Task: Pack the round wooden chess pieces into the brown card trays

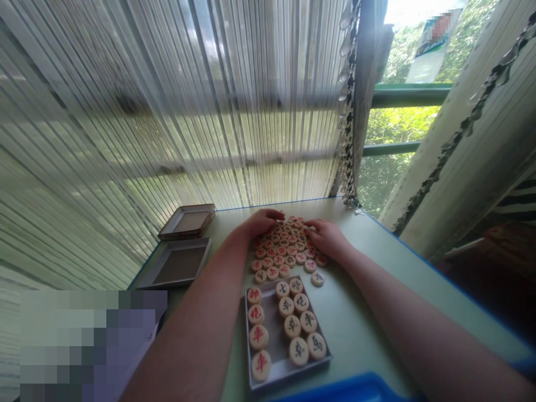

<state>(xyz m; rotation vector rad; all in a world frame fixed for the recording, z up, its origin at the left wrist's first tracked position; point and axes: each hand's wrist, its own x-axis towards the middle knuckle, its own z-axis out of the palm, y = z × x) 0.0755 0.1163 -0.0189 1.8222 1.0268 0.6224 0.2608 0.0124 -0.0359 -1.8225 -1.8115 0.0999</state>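
A spread of Chinese chess pieces [280, 259], round and pale with red or black characters, lies on the pale green table. My left hand [263, 221] rests at the far left edge of the spread, thumb and forefinger apart, fingertips beside the pieces. On the opposite side, my right hand [325, 234] reaches in with its fingers extended, touching pieces at the right edge. Parts of both hands' fingers are hidden. Nearer to me stands a shallow box [274, 368], holding a column of red pieces at left and two columns of black pieces at right.
Left of my left arm are an open shallow tray [178, 265] and stacked trays [186, 221] behind it. A blue object [352, 388] sits at the near edge. String curtains [251, 111] hang behind the table [355, 312], with a window at right.
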